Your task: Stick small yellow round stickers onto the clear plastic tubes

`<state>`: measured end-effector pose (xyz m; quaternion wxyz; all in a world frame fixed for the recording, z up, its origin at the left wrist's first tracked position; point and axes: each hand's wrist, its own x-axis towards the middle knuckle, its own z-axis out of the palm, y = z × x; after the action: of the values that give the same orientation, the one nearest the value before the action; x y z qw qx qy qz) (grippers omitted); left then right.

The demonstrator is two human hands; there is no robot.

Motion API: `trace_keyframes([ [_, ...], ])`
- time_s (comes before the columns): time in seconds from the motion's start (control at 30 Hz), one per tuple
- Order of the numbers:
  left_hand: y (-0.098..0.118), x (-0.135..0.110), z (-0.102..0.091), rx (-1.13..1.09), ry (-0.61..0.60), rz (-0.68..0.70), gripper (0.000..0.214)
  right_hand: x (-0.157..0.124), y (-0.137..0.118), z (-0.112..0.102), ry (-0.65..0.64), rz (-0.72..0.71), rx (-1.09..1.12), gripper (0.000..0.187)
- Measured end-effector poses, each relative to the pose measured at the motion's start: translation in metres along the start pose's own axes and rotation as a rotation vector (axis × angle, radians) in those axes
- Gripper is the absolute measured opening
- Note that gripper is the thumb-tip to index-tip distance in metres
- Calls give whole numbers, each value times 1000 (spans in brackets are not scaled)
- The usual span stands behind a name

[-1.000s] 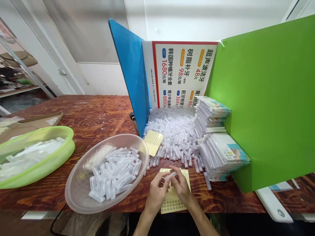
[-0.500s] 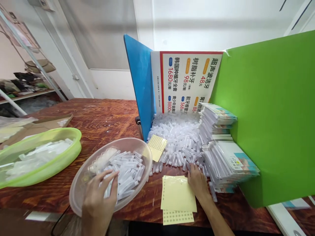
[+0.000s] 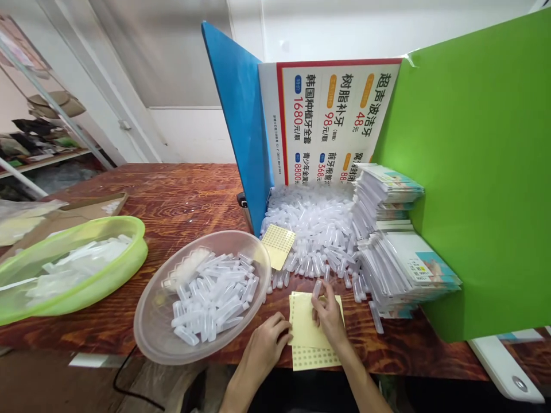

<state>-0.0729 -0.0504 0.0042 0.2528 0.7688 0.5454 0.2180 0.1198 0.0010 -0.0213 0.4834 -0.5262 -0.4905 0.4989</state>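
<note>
My right hand (image 3: 329, 315) pinches a small clear plastic tube (image 3: 317, 288) above the yellow sticker sheets (image 3: 307, 327) at the table's front edge. Beside the sheets' left edge is my left hand (image 3: 267, 342), its fingers curled and close together with the tips at the paper. Whether something small is between them is hidden. Left of it, a translucent pinkish bowl (image 3: 155, 327) contains many similar tubes (image 3: 209, 315). A large heap of tubes (image 3: 312, 223) lies behind the sheets, with another yellow sticker sheet (image 3: 278, 245) resting at its left side.
Blue (image 3: 235, 115) and green (image 3: 473, 172) panels and a printed price board (image 3: 331, 120) wall in the heap. Stacked printed cards (image 3: 400, 269) stand at right. A lime-green basin (image 3: 138, 252) of clear plastic pieces sits far left, before a cardboard tray (image 3: 94, 209).
My left hand has left the bowl and moved right to the sticker sheets. My right hand has drawn back from the heap with a tube. The view has shifted slightly.
</note>
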Motion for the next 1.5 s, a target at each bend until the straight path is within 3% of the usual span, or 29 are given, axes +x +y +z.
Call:
trace_keyframes([
  [0.23,-7,2,10,-6,55,52,20,-4,-6,1,-4,-43,-92,46],
  [0.7,-2,-5,11,-151,88,9,14,-6,-12,1,-31,-82,-150,41],
  [0.9,-2,-6,16,-148,105,21,21,-6,-13,0,-46,-100,-159,35],
  [1.5,6,-7,13,-165,151,-16,20,-7,-16,0,-62,-90,-137,38],
])
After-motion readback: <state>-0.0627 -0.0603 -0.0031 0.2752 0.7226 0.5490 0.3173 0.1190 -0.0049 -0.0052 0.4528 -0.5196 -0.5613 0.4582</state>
